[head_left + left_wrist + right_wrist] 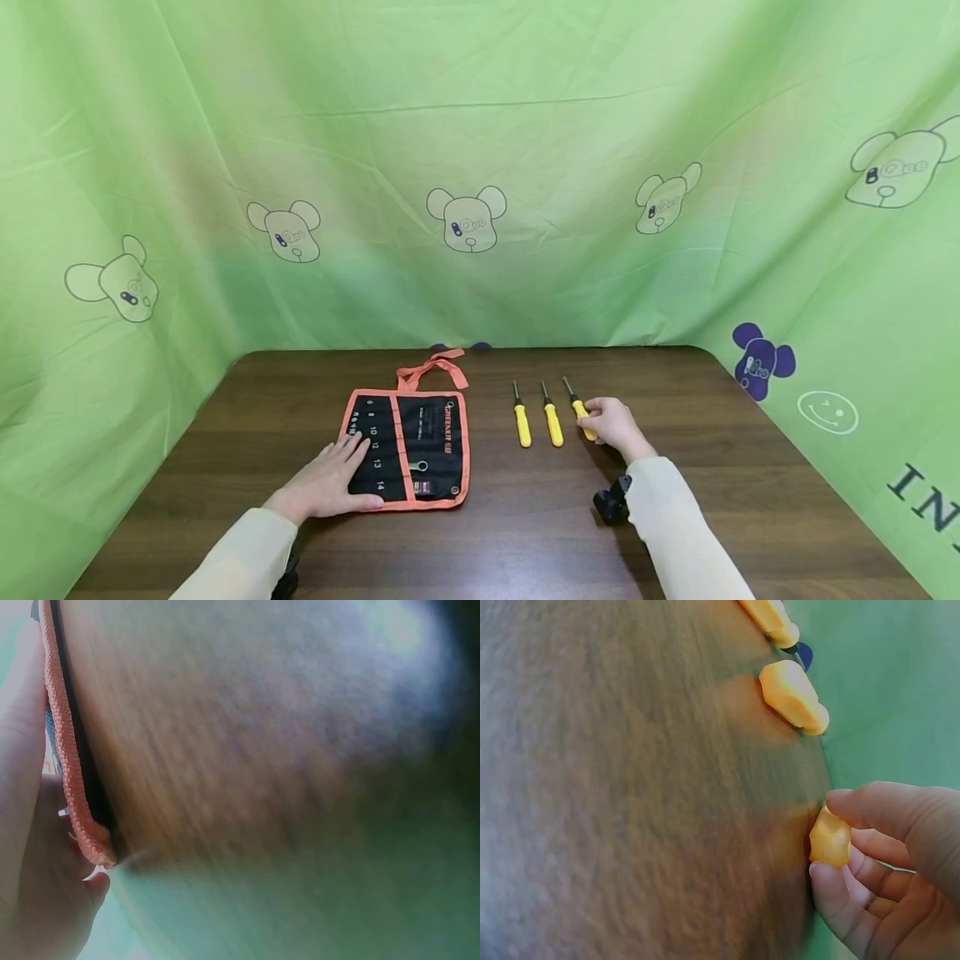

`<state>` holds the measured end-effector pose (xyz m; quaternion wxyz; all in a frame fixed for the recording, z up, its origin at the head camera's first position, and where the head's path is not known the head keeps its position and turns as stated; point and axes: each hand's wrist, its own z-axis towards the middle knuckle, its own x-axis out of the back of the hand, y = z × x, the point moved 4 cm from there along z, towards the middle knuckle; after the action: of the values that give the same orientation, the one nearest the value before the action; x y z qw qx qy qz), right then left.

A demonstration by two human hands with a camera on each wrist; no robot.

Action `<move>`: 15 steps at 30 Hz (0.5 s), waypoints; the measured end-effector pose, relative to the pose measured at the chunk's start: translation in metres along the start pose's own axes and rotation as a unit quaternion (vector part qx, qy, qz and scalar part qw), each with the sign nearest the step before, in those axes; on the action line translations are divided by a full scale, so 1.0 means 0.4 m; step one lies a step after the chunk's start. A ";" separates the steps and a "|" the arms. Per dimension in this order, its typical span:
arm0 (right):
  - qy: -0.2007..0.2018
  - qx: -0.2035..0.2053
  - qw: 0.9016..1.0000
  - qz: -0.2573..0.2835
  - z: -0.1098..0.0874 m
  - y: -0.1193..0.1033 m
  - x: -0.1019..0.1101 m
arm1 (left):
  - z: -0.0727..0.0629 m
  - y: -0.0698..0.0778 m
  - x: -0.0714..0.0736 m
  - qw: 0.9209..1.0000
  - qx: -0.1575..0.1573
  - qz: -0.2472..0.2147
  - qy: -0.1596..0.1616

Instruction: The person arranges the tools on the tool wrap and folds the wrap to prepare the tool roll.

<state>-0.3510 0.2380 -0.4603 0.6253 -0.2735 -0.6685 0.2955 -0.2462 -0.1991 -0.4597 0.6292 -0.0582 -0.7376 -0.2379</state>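
Note:
A black tool pouch with orange trim lies spread flat, its left pockets numbered in white. My left hand rests on the pouch's lower left side with fingers extended. In the left wrist view, that hand lies along the orange edge. My right hand pinches the yellow handle of the rightmost screwdriver between thumb and fingers. The right wrist view shows the thumb and fingers on either side of this handle. Two more yellow-handled screwdrivers, a middle one and a left one, lie beside it.
The brown wooden table has a green curtain hanging behind and around it. Orange ties trail from the pouch's top edge. A small wrench end shows in a right-hand pocket.

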 end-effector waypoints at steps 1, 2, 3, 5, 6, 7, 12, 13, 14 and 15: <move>0.002 0.000 1.000 0.001 0.000 0.000 0.000 | 0.000 0.000 0.000 1.000 0.000 0.000 0.000; 0.002 -0.001 1.000 0.002 0.001 0.001 -0.001 | 0.000 -0.001 0.000 1.000 -0.001 0.001 0.000; 0.004 -0.002 1.000 0.002 0.001 0.001 -0.001 | 0.000 -0.001 0.000 1.000 -0.001 0.001 0.000; 0.006 -0.001 1.000 0.002 0.001 0.003 -0.002 | 0.000 0.000 -0.001 1.000 -0.001 0.001 -0.001; 0.008 -0.003 1.000 0.003 0.001 0.004 -0.003 | 0.000 0.000 -0.001 1.000 -0.001 0.001 -0.002; 0.009 -0.005 1.000 0.003 0.000 0.004 -0.003 | 0.000 0.000 -0.001 1.000 -0.001 0.001 -0.002; 0.021 -0.008 1.000 0.005 0.001 0.001 0.001 | 0.001 -0.003 -0.003 1.000 0.000 0.002 -0.003; 0.024 -0.007 1.000 0.006 0.000 0.000 0.003 | 0.001 -0.004 -0.003 1.000 0.001 0.002 -0.004; 0.027 -0.005 1.000 0.008 0.000 -0.003 0.005 | 0.001 -0.004 -0.003 1.000 0.002 0.002 -0.005; 0.031 -0.002 0.999 0.010 -0.002 -0.006 0.007 | 0.000 -0.004 -0.003 1.000 0.002 0.000 -0.005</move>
<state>-0.3505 0.2384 -0.4565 0.6420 -0.2906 -0.6466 0.2923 -0.2467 -0.2003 -0.4612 0.6255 -0.0582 -0.7416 -0.2356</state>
